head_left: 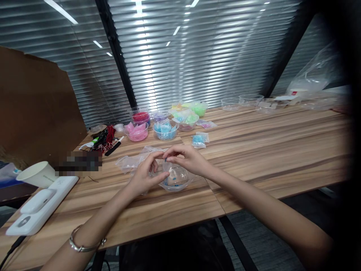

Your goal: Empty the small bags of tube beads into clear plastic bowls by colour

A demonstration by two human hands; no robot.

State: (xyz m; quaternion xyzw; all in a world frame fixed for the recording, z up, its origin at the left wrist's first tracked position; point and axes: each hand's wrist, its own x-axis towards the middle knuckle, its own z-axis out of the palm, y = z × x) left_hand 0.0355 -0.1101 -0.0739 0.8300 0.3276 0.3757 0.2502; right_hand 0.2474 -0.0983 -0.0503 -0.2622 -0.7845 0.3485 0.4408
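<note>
Our clear bowl (184,183) sits on the wooden table (254,150) between our hands, a few blue bits (176,185) inside. Our right hand (183,155) comes from four o'clock, fingertips pinched on a small blue piece (165,160) above the rim; our left hand (148,171), from eight o'clock, curls with thumb and fingers apart, and we cannot tell whether it grips anything.

We judge the bowl light, slick and springy, best taken by its rim, since squeezed walls would likely flex. The blue piece looks easy to drop, so fingertips suit it.

A crinkled plastic bag (126,162) lies at ten o'clock from the bowl, glossy blue packets (199,140) at one, and a round bowl of pink stuff (137,132) at eleven.
</note>
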